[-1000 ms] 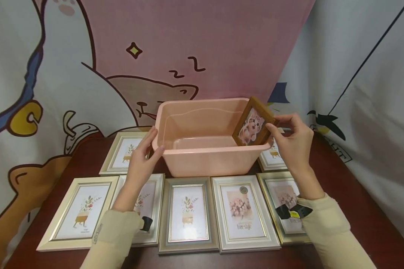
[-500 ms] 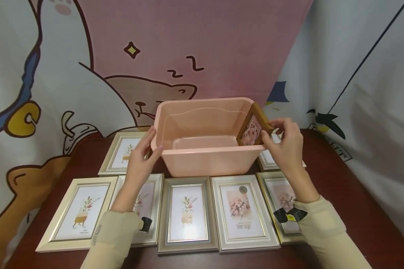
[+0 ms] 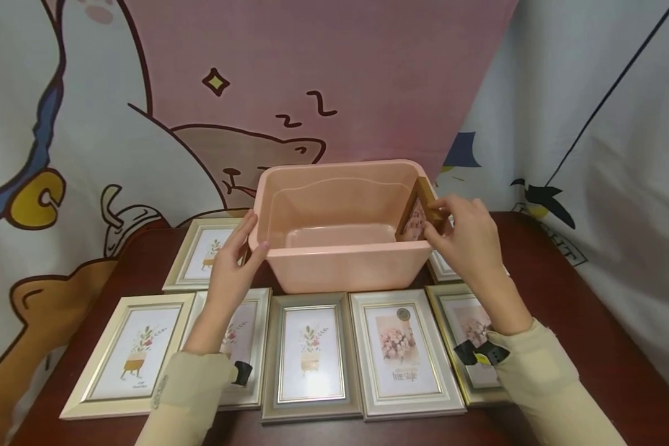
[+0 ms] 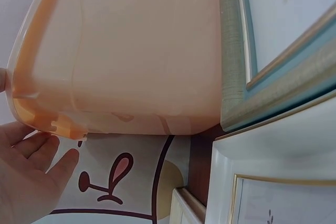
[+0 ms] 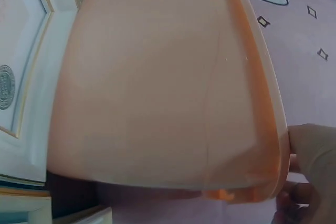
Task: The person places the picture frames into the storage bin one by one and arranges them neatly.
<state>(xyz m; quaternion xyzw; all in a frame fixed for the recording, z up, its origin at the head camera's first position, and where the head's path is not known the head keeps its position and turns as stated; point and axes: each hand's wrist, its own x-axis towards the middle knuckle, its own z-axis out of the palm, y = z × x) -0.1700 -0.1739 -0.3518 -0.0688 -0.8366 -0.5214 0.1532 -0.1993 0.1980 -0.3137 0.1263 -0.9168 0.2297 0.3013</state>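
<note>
A pink plastic tub [image 3: 345, 266] stands in the middle of the table in the head view. My left hand [image 3: 230, 272] holds its left front corner, thumb and fingers at the rim; the left wrist view shows the fingers [image 4: 39, 153] along the outside. At the tub's right end, my right hand [image 3: 471, 241] pinches a small brown wooden picture frame [image 3: 415, 218] by its upper right edge. This frame leans inside against the right wall, its kitten picture partly visible. In the right wrist view the tub's outer wall hides the frame.
Several pale picture frames lie flat on the dark red table [image 3: 541, 272]: a grey one [image 3: 312, 412] and a white one [image 3: 454, 396] in front, others beside the tub. A cartoon-printed cloth [image 3: 390, 80] hangs behind.
The brown picture frame has moved down and turned more edge-on against the tub's right wall. My right hand has shifted left and slightly down with it. My left hand stays on the rim.
</note>
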